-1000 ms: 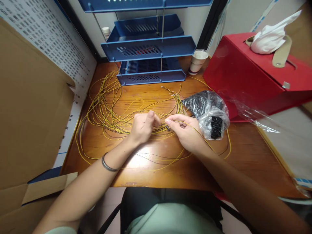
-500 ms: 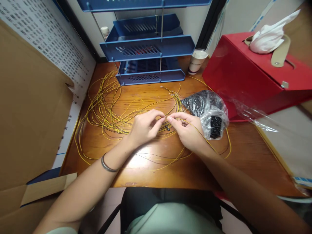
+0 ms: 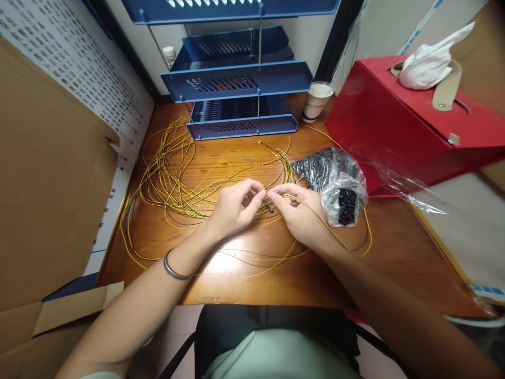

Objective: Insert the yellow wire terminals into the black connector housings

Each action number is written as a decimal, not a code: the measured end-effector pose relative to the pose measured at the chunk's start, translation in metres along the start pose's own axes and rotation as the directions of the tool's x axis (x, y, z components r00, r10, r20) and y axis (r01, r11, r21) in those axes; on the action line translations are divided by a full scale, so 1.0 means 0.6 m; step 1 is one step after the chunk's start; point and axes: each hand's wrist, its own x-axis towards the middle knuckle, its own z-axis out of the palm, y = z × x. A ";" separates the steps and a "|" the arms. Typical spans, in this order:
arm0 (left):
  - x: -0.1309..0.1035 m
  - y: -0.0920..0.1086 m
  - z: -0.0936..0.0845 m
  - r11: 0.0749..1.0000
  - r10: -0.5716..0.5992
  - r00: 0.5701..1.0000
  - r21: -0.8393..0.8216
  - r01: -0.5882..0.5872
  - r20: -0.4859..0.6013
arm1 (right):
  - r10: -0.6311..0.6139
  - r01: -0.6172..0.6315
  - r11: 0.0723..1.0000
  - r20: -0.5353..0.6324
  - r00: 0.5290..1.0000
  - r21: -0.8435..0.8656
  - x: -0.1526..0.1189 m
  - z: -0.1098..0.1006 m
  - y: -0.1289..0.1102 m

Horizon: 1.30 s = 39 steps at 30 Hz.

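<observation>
- Right fingers [image 3: 278,196] are pinched together on a thin yellow wire [image 3: 311,209], which gets run back over the hand toward 4 o'clock.
- Left fingertips [image 3: 263,193] are brought together right by the right ones; whatever's between them is too tiny to tell, tbh.
- Clock's centred on the fingertips, btw, with 12 being straight ahead: a small black piece [image 3: 270,208] can be spotted just beside them at 6.
- Loose wire ends [image 3: 284,156] are bunched at 1, and a messy yellow and dark wire bundle [image 3: 168,173] is looped out to 9–10.
- A clear bag [image 3: 329,171] stuffed with black bits is parked near the right hand, between 2 and 3.
- Farther out, blue stacked trays [image 3: 236,84] are set around 12, a paper cup [image 3: 315,102] at 1, a red box [image 3: 386,126] at 2.
</observation>
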 end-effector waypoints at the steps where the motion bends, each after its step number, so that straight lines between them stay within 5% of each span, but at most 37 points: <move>1: 0.000 0.000 0.000 1.000 -0.008 1.000 -0.003 0.008 0.000 | -0.009 0.009 1.000 0.004 1.000 -0.005 -0.001 0.000 -0.001; 20: -0.003 0.002 -0.002 0.979 -0.093 0.995 -0.179 0.095 0.019 | -0.097 0.094 0.993 -0.024 0.995 -0.076 -0.007 0.002 -0.009; 24: -0.001 0.003 -0.004 0.991 -0.018 0.996 -0.128 0.029 0.088 | -0.097 0.095 0.994 -0.026 0.995 -0.063 -0.007 0.001 -0.008; 39: 0.004 0.010 -0.007 0.987 0.082 0.996 -0.144 -0.076 0.039 | -0.161 0.161 0.984 0.008 0.987 -0.071 -0.006 -0.007 -0.018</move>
